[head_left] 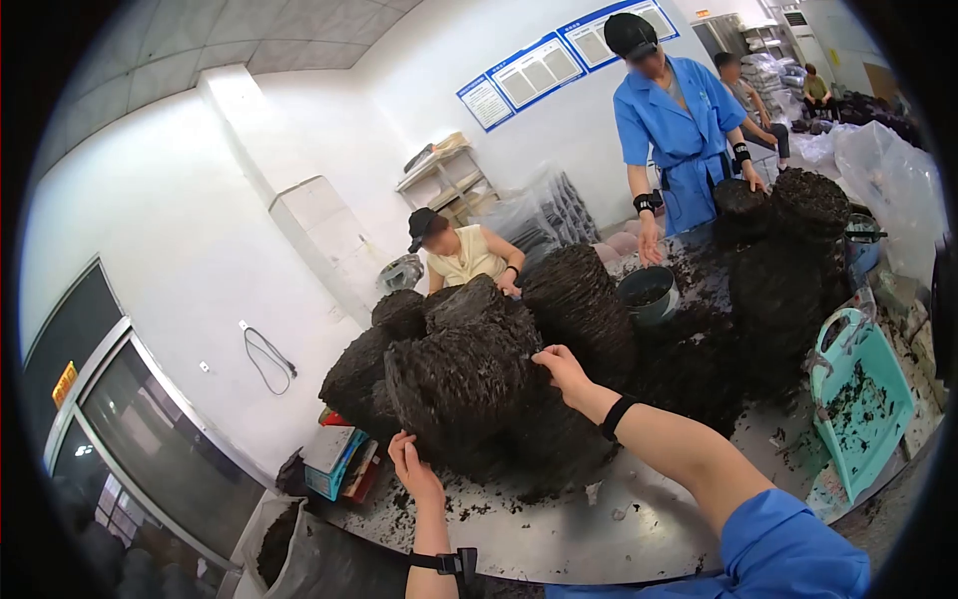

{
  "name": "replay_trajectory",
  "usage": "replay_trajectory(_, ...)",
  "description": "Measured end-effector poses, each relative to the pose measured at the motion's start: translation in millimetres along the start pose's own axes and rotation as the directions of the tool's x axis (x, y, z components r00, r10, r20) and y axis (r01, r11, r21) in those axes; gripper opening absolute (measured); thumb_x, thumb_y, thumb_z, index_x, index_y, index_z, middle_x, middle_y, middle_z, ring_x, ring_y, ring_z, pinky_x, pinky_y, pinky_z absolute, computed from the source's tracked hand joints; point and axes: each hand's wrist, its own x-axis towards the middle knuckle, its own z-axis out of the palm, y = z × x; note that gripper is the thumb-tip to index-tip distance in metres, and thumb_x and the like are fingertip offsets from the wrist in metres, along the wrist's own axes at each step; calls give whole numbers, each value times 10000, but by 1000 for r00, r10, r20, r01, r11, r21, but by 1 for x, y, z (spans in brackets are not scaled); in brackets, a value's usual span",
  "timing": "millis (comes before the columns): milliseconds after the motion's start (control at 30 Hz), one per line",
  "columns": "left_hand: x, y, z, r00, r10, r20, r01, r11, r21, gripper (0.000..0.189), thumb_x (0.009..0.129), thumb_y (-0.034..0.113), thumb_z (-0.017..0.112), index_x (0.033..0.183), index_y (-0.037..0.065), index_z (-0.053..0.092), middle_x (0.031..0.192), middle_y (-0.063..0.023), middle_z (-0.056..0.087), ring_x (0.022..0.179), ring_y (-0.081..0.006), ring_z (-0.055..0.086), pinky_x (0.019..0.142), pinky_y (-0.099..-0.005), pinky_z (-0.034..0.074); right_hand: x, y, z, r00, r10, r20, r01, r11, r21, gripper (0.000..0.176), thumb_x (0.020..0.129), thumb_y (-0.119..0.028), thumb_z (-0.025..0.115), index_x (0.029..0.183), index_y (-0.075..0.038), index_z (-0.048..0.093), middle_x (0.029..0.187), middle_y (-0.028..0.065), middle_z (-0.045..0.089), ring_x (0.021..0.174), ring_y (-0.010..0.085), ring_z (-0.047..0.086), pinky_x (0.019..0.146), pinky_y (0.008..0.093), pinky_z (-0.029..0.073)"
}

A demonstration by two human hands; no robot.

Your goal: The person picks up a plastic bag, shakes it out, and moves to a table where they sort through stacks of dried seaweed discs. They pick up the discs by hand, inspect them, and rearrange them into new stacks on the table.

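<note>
A thick, rounded stack of thin dark layers (464,374), looking like dried seaweed sheets, leans in front of me between my two hands. At its lower left edge, my left hand (416,471) has its fingers curled against the stack. My right hand (566,374) pinches the right side, thumb and fingers drawn together at the edge. More dark stacks stand close around it, with a tall one (576,299) behind to the right and another (354,374) to the left. The underside of the middle stack is hidden in dark material.
Dark crumbs litter the metal table (559,534). A grey bowl (649,295) and a turquoise basket (860,409) are to the right. Books (339,464) lie at the left edge, above an open sack (284,539). Two people (689,130) (469,255) work across the table.
</note>
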Motion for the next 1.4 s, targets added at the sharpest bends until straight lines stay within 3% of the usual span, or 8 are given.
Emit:
replay_trajectory(233, -67, 30, 14, 986, -141, 83, 163, 897, -410, 110, 959, 67, 458, 1067, 84, 477, 1185, -32, 468, 1106, -167, 448, 1010, -293, 314, -115, -16, -56, 972, -163, 167, 147, 984, 103, 643, 851, -184, 674, 1382, 3, 364, 1302, 108, 494, 1200, 212, 470, 1024, 377, 367)
replay_trajectory(467, -215, 6, 110, 841, -415, 347, 537, 715, -448, 244, 956, 109, 456, 1198, 85, 457, 1195, -41, 465, 1154, -173, 441, 1008, -326, 354, -236, 0, -195, 948, -227, -225, 156, 943, -295, 685, 840, -256, 705, 1351, 62, 377, 1260, 132, 491, 1198, 228, 470, 1033, 345, 364)
replay_trajectory(600, -265, -33, 145, 650, -672, 353, 758, 550, -350, 420, 978, 169, 388, 1372, 29, 352, 1331, -121, 421, 1268, -236, 394, 1064, -370, 317, -252, -19, -226, 936, -286, -204, 36, 655, -755, 690, 842, -285, 701, 1362, 31, 376, 1235, 186, 487, 1185, 306, 481, 1008, 357, 382)
replay_trajectory(667, -273, -56, 140, 769, -409, 492, 347, 912, 217, 532, 984, 228, 381, 1425, -35, 244, 1404, -161, 361, 1318, -294, 350, 1090, -392, 283, -250, -21, -234, 922, -342, -179, 64, 593, -803, 710, 849, -237, 704, 1393, 15, 323, 1287, 195, 476, 1199, 306, 485, 985, 377, 408)
replay_trajectory(700, -265, -48, 137, 804, -278, 526, 228, 961, 159, 646, 958, 242, 454, 1440, -81, 168, 1421, -188, 335, 1320, -320, 338, 1104, -395, 255, -253, -30, -225, 926, -328, -188, 36, 571, -820, 746, 819, -192, 726, 1408, -7, 307, 1297, 202, 458, 1211, 326, 477, 976, 394, 418)
replay_trajectory(800, -251, -4, 152, 811, -322, 488, 387, 921, -36, 717, 916, 229, 546, 1448, -69, 170, 1421, -213, 327, 1318, -310, 338, 1101, -380, 254, -248, -27, -220, 861, -505, -53, 143, 341, -929, 812, 782, -142, 734, 1439, -53, 265, 1332, 204, 441, 1256, 342, 442, 983, 404, 416)
replay_trajectory(933, -253, -16, 158, 814, -267, 515, 328, 944, -29, 753, 898, 216, 589, 1452, -61, 161, 1417, -215, 328, 1303, -299, 351, 1098, -380, 256, -253, -45, -199, 718, -612, 331, 482, 94, -871, 433, 735, -120, 727, 1149, -90, 603, 1380, 181, 397, 1325, 382, 344, 1054, 475, 346)
replay_trajectory(1400, -258, -21, 153, 826, -263, 497, 315, 949, -21, 741, 883, 213, 584, 1440, -59, 179, 1410, -210, 344, 1297, -295, 350, 1101, -381, 249, -243, -37, -186, 830, -498, 253, 246, -81, -966, 154, 695, -130, 725, 836, -146, 666, 1055, 62, 527, 1154, 299, 495, 1005, 622, 328)
